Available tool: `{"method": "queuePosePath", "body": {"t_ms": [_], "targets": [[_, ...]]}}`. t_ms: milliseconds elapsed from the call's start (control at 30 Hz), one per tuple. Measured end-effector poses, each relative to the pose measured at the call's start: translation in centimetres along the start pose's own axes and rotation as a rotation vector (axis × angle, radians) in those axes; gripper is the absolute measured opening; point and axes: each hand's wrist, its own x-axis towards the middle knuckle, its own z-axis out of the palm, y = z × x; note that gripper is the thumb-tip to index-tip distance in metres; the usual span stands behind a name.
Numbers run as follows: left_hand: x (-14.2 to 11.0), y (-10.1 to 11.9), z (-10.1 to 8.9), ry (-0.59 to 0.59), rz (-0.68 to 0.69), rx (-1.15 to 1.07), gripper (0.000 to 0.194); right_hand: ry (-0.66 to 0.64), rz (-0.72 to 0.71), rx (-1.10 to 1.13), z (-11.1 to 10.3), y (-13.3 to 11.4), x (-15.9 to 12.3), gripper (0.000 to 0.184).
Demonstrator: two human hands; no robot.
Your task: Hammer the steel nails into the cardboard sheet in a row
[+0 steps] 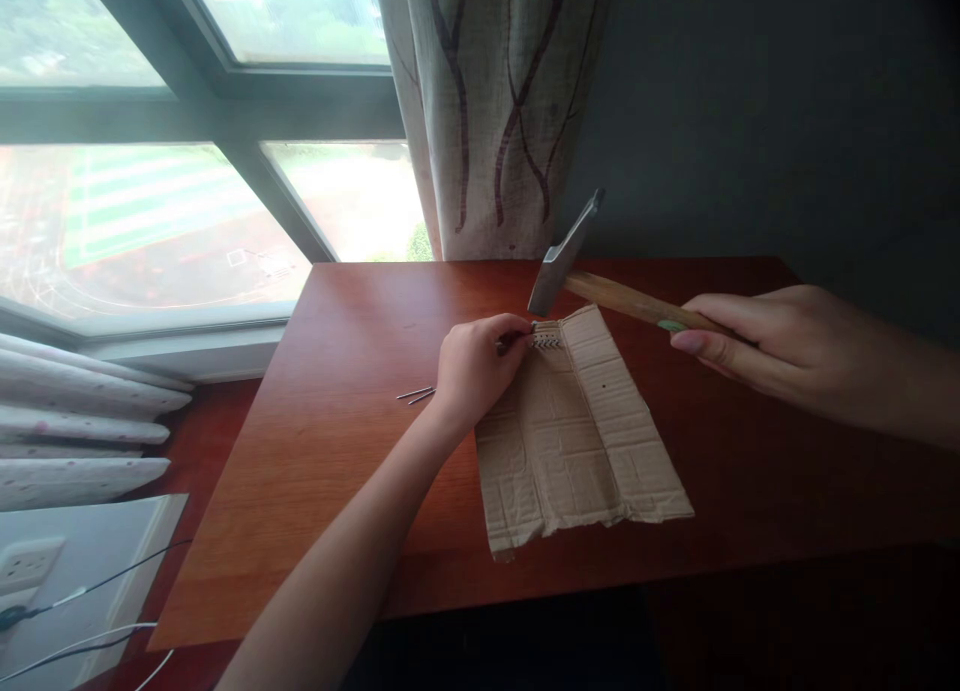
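Gripping the hammer (622, 299) low on its handle, right hand (787, 341) closed; probably head-heavy, rigid. Left hand (476, 366) pinched shut at card's (562, 451) far-left corner, contents unclear. Card on bench (330, 471): seemingly light, creasable; hold by edges.

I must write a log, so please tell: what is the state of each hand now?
Left hand: closed, pinching at the far edge of the cardboard; item pinched cannot be told.
Right hand: closed around the hammer handle.
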Motion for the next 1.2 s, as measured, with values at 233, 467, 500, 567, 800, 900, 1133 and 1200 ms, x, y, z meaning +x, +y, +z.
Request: {"method": "queuePosePath", "body": {"t_ms": [233, 467, 500, 567, 800, 900, 1133, 1200], "targets": [[0.0, 0.0, 0.0, -0.003, -0.012, -0.004, 0.011, -0.070, 0.042, 0.007, 0.5, 0.0, -0.1, 0.058], [0.0, 0.0, 0.0, 0.005, -0.005, 0.004, 0.011, -0.056, 0.023, 0.001, 0.8, 0.0, -0.3, 0.056], [0.0, 0.0, 0.0, 0.004, -0.007, 0.008, 0.011, -0.068, 0.029, 0.000, 0.8, 0.0, -0.3, 0.057], [0.1, 0.0, 0.0, 0.003, -0.006, 0.010, 0.012, -0.061, 0.026, 0.000, 0.9, 0.0, -0.3, 0.057], [0.0, 0.1, 0.0, -0.004, -0.004, 0.028, 0.011, -0.031, 0.021, 0.000, 1.5, 0.5, -0.5, 0.057], [-0.1, 0.1, 0.0, -0.007, 0.011, 0.053, 0.011, -0.044, 0.036, 0.009, 1.6, 0.5, -0.5, 0.058], [-0.1, 0.3, -0.8, -0.002, 0.114, 0.145, 0.011, -0.021, 0.094, 0.012, 1.0, 0.5, -1.6, 0.055], [-0.5, 0.8, -1.5, 0.016, 0.152, 0.192, 0.013, -0.011, 0.100, 0.012, 1.0, 0.7, -1.9, 0.056]]}}
